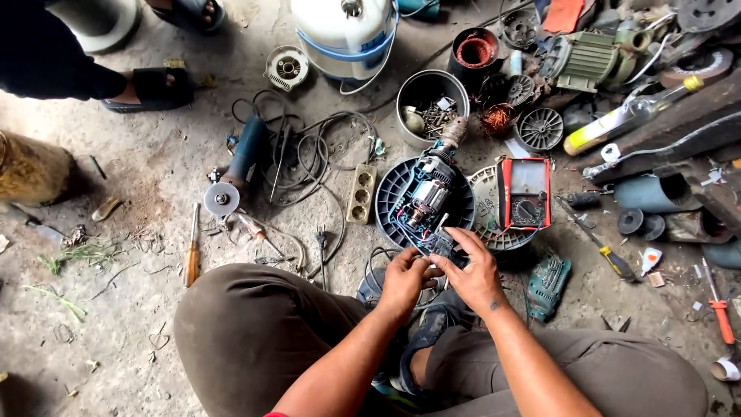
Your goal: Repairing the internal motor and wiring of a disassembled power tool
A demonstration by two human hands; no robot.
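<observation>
1. Left hand (403, 279): fingers curled together, pinching the near end of the opened power tool motor (427, 199). Grip clamped on that end.
2. Right hand (472, 270): fingers bent over a small dark part at the same near end, just beside the left hand. Cannot tell whether this grip is clamped or only resting there.
3. The motor lies in a round dark fan cover (394, 189) on the concrete floor (139, 193), just far of the person's knees, with its metal tip pointing far-right.
4. Right of the cover, touching its edge: a red-cased multimeter (524, 194) on a pale grille.
5. Left of the cover: a beige power strip (361, 194), then a blue angle grinder (235, 168) among tangled cables.
6. Far side: metal bowl (432, 104) of small parts.
7. Near left: orange-handled screwdriver (192, 251) lies well apart from both hands.
</observation>
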